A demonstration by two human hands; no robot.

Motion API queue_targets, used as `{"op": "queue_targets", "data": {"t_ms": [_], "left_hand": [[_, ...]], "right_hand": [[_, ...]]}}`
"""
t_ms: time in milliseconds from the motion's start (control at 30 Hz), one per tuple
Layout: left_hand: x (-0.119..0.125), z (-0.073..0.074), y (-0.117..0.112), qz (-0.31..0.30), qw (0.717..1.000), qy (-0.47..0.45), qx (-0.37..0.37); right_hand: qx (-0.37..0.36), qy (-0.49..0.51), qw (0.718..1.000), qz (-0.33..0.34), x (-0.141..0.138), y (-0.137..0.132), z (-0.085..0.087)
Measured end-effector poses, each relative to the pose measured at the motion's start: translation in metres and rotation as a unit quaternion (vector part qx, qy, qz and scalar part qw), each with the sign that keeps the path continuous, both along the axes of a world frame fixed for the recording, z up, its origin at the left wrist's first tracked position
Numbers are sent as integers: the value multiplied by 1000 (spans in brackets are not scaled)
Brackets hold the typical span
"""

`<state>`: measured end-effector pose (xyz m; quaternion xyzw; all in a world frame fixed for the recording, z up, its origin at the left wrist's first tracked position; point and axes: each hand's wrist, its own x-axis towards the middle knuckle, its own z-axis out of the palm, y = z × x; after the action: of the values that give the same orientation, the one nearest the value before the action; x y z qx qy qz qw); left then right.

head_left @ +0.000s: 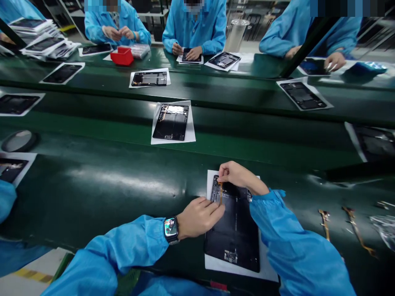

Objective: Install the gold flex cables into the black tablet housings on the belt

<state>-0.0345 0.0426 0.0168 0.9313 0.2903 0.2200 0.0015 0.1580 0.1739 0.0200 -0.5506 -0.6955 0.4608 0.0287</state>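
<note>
A black tablet housing (pixel 232 230) lies on a white sheet (pixel 240 272) in front of me, with its inside facing up. An orange flex cable (pixel 221 192) runs along its upper left part. My right hand (pixel 236 174) pinches the top end of this cable near the housing's upper left corner. From the left, my left hand (pixel 200 217) reaches over the housing's edge, its fingers closed at the cable's lower end; the exact grip of these fingertips is partly hidden. A smartwatch (pixel 171 228) is on my left wrist.
More flex cables (pixel 324 224) lie on the bench to the right, beside clear plastic (pixel 384 230). Another tablet housing (pixel 173 121) rests on paper ahead, with several more along the green line. A round dish (pixel 19 141) sits far left. Co-workers in blue sleeves (pixel 212 28) work opposite.
</note>
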Motion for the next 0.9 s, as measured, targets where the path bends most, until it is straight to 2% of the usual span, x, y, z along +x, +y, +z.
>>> {"op": "queue_targets", "data": {"t_ms": [133, 333, 433, 567, 633, 800, 900], "left_hand": [[-1, 0, 0, -2, 1000, -4, -10], [-4, -1, -2, 6, 1000, -1, -26], [-5, -6, -3, 8, 999, -5, -31], [-4, -15, -1, 19, 999, -22, -29], [-3, -18, 0, 20, 999, -34, -31], [-1, -21, 0, 28, 998, -46, -38], [0, -22, 0, 27, 998, -44, -42]], "right_hand": [[1, 3, 1000, 26, 0, 3, 5], [35, -29, 999, 26, 0, -3, 6], [65, -114, 991, 37, -1, 0, 7], [92, -256, 962, 32, 0, 9, 13], [83, -259, 962, 40, 2, 11, 16], [78, -191, 978, 41, 10, 6, 12], [97, -205, 973, 37, 10, 0, 8]]}}
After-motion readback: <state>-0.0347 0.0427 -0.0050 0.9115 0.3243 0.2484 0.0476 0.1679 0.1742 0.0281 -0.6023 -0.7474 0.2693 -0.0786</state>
